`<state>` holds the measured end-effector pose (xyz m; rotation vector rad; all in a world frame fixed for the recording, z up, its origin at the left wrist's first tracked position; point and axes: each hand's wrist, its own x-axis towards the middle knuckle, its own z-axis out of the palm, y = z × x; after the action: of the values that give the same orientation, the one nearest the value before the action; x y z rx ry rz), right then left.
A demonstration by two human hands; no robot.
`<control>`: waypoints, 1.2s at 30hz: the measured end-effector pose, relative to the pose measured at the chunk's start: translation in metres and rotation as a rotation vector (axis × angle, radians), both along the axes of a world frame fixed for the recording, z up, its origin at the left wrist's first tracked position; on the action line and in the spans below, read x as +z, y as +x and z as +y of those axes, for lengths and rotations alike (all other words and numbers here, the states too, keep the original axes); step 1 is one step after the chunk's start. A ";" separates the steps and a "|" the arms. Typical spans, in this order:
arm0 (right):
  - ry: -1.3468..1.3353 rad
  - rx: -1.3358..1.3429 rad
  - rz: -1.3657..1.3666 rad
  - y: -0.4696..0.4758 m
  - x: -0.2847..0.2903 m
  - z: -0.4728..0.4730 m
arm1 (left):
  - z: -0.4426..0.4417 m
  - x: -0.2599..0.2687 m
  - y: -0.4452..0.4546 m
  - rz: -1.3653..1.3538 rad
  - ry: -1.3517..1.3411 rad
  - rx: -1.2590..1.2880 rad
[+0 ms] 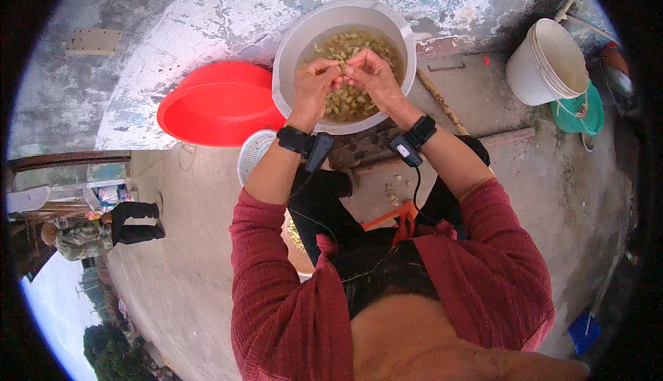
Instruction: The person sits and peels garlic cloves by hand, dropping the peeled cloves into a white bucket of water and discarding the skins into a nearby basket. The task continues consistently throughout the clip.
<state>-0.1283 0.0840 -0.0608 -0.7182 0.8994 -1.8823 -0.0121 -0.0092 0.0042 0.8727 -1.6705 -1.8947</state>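
Observation:
A large pale plastic tub (290,44) stands against the wall, holding water and many small yellowish-green pieces (357,39), perhaps garlic cloves or small bulbs. Above the water, my left hand (316,80) and my right hand (373,75) meet at the fingertips. Between them they pinch one small yellowish piece (342,64); its kind is too small to tell. Both wrists wear black straps with small devices. A red plastic basin (222,106) lies left of the tub. Near my left forearm is a white perforated basket (255,154).
Beside my left thigh, an orange-pink basket (300,262) holds pale pieces. At right are a white bucket (549,65), a green container (582,111) and a stick (440,100). Scraps (393,194) lie on the concrete. Another person (98,233) stands at far left.

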 end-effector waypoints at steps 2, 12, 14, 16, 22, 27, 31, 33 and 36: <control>-0.017 -0.003 -0.009 -0.001 0.001 0.001 | 0.001 0.000 0.000 -0.004 -0.040 0.014; -0.041 0.066 -0.264 0.003 -0.001 -0.002 | 0.002 -0.009 0.000 -0.152 -0.458 0.063; -0.064 0.062 -0.260 0.002 -0.002 -0.003 | -0.001 -0.009 0.001 -0.080 -0.399 -0.001; -0.059 0.035 -0.233 0.000 0.000 -0.003 | -0.003 -0.006 0.001 -0.049 -0.382 -0.035; -0.089 -0.063 -0.147 0.007 0.004 -0.001 | 0.002 0.007 0.000 -0.277 -0.765 0.004; -0.045 -0.055 -0.162 0.009 -0.001 -0.003 | 0.018 0.003 -0.008 -0.299 -1.259 0.031; -0.040 -0.151 -0.061 0.013 -0.003 -0.007 | 0.018 -0.001 -0.007 -0.286 -1.271 0.087; -0.015 -0.141 0.008 0.009 -0.002 -0.002 | 0.017 -0.001 -0.005 -0.334 -1.055 0.090; -0.095 -0.059 -0.136 0.008 0.005 -0.003 | 0.012 -0.001 -0.004 -0.142 -0.383 0.058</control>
<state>-0.1200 0.0810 -0.0553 -0.6174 0.7566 -2.0116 -0.0159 0.0024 0.0030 0.8995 -1.9816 -1.4327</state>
